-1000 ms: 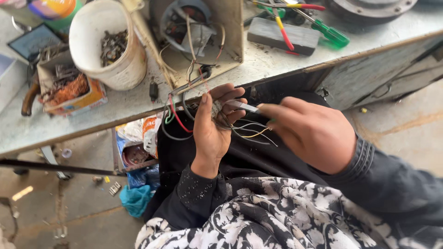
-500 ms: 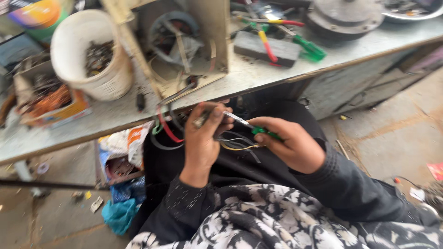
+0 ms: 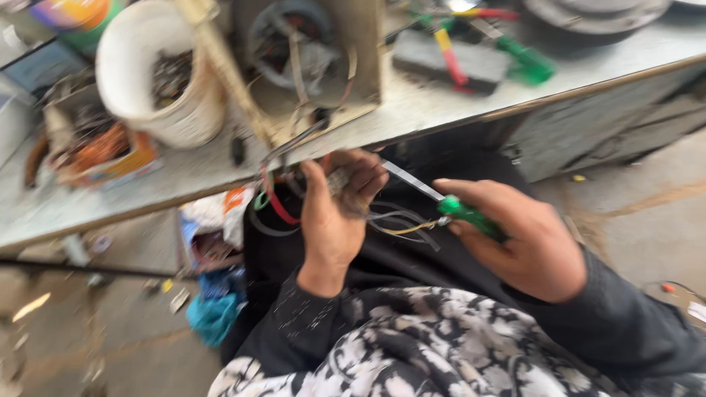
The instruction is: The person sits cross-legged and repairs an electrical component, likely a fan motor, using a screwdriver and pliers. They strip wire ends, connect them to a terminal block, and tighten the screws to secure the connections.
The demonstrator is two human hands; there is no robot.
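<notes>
My left hand [image 3: 334, 213] is closed around a small grey part with a bundle of wires [image 3: 283, 209] in red, green, yellow and white hanging from it, just below the workbench edge. My right hand [image 3: 518, 239] grips a green-handled screwdriver [image 3: 452, 207], whose metal shaft points up and left to the part in my left hand. The wires run up to a square fan housing [image 3: 312, 55] lying on the bench. The frame is blurred.
On the grey workbench [image 3: 412, 110] stand a white bucket of scrap [image 3: 158, 73], a box of copper wire [image 3: 103, 151], a dark block [image 3: 448, 62] and a second green-handled tool [image 3: 526, 66]. A bag of clutter [image 3: 213, 235] sits on the concrete floor below.
My right hand has drawn back to the right, showing the green screwdriver handle. The view has shifted and become blurrier. My left hand keeps its hold on the wired part.
</notes>
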